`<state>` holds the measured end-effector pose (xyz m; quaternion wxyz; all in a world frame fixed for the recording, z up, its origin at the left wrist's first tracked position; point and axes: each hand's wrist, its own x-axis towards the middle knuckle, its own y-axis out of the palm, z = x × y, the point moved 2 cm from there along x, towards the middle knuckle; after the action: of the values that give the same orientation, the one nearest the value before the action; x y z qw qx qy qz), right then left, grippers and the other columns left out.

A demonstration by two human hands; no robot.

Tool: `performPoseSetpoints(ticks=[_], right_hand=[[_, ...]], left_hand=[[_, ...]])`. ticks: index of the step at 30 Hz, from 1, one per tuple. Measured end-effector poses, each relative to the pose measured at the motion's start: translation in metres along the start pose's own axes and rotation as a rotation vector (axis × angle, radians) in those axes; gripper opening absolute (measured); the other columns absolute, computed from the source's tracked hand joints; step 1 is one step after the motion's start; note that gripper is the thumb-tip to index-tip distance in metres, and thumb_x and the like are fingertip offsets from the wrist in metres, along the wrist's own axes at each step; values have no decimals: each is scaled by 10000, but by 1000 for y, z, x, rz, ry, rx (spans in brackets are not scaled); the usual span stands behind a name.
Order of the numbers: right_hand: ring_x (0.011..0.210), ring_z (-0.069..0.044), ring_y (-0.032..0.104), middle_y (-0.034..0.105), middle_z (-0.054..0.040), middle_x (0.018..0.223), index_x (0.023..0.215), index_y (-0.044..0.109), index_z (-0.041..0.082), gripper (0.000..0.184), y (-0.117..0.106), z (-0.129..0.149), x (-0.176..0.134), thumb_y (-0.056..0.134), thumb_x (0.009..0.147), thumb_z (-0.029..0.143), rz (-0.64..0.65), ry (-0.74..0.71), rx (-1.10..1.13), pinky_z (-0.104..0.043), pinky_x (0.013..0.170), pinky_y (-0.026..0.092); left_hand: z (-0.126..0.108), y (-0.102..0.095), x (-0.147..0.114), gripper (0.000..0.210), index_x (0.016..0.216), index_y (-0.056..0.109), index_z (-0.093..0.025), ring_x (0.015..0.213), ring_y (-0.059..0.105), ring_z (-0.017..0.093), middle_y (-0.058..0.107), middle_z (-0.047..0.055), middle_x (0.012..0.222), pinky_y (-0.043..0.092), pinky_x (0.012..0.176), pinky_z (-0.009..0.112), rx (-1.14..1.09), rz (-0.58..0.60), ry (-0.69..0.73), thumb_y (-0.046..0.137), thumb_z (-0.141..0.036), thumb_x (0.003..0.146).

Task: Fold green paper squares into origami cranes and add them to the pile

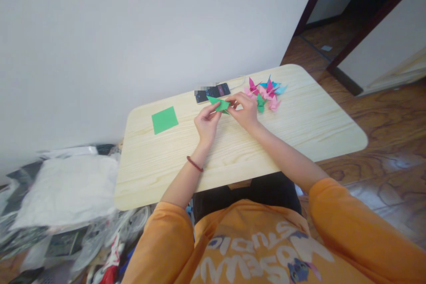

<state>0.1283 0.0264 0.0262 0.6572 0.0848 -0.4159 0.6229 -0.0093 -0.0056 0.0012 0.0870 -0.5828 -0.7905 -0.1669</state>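
Above the middle of the table, a partly folded green origami paper [220, 105] is held between both my hands. My left hand [207, 123] pinches its left and lower side, thumb on top. At the paper's right end, my right hand [244, 111] grips the tip between thumb and fingers. To the left lies a flat green paper square [165, 120]. Right of my right hand sits a cluster of folded paper cranes in pink, magenta, blue and green, among them a green crane [261, 103] and a magenta crane [253, 85].
A phone [213, 92] with its screen lit lies behind my hands, and a white cable [240, 80] runs near it. The light wooden table [286, 142] has its back edge along a white wall. Bags and other clutter [69, 186] lie at the left.
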Motion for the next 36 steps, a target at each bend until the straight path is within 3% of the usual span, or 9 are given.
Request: performPoseSetpoints(ticks=[6,13,26,36], right_hand=[[584,-126,496,561,17,660,689,558,213,98,2,5,-2,608,739,145,-67,58,-16,-283,603,423],[603,-132,506,576,11,676,748,590,223,69,1,7,-2,584,774,159,-70,18,-41,-288,610,422],[670,-143,567,627,-11,758,812,633,227,93,-4,18,-3,573,785,161,-88,57,41,-284,629,483],[662,-119,568,607,12,737,794,612,218,39,-3,16,-4,592,815,191,-190,-34,80,-252,597,489]], left_hand=[[1,3,-2,258,900,771,-224,938,689,198,736,50,941,550,914,372,-1,-3,-23,805,-343,674],[2,1,-2,222,913,771,-241,954,687,204,739,43,938,524,943,378,11,-56,-35,786,-302,700],[-10,4,-6,198,926,771,-279,1019,643,198,696,40,974,515,934,347,10,-39,64,769,-296,729],[-9,4,-3,212,962,769,-283,857,638,155,681,31,873,526,842,324,53,26,215,750,-339,759]])
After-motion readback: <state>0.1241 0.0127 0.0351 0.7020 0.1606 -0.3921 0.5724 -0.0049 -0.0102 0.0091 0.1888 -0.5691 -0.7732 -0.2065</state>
